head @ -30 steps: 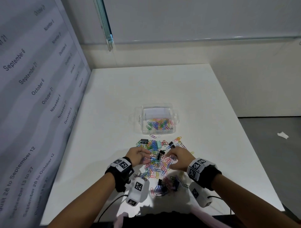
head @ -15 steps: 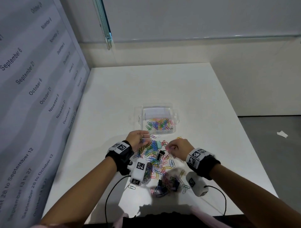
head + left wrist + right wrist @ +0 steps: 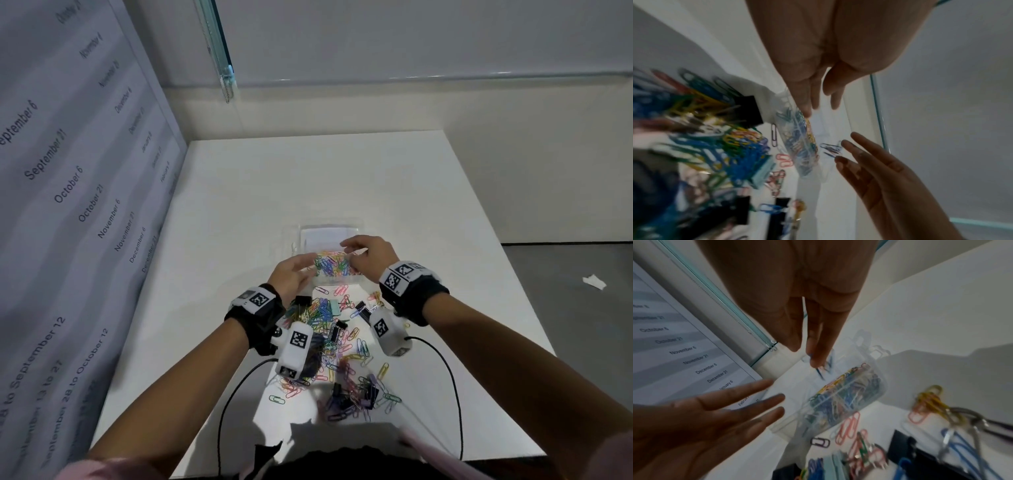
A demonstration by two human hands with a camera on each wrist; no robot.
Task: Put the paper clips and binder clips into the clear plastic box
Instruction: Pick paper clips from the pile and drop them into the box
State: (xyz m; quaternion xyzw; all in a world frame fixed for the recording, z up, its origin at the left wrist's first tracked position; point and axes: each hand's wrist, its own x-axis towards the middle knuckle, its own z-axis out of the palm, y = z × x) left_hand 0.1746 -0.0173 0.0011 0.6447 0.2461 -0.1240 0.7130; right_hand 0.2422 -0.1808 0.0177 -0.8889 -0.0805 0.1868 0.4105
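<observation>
The clear plastic box (image 3: 325, 233) stands mid-table with several coloured paper clips in it. Both hands hover over it. My left hand (image 3: 294, 274) is at its left side, fingers straight and holding nothing (image 3: 822, 105). My right hand (image 3: 368, 255) is above its right side, fingers straight (image 3: 805, 353). A few blue paper clips (image 3: 825, 368) hang in the air just below its fingertips, over the box (image 3: 849, 395). The loose pile of paper clips (image 3: 329, 329) with black binder clips (image 3: 303, 301) lies just in front of the box.
A second clump of clips and dark binder clips (image 3: 352, 394) lies near the front edge. A teal binder clip (image 3: 334, 307) sits in the main pile. A calendar panel (image 3: 68, 192) walls the left side. Wrist-camera cables (image 3: 448, 377) trail over the table.
Both hands have moved forward from the loose pile to above the box and have spread their fingers. The clips they carried have left the fingers.
</observation>
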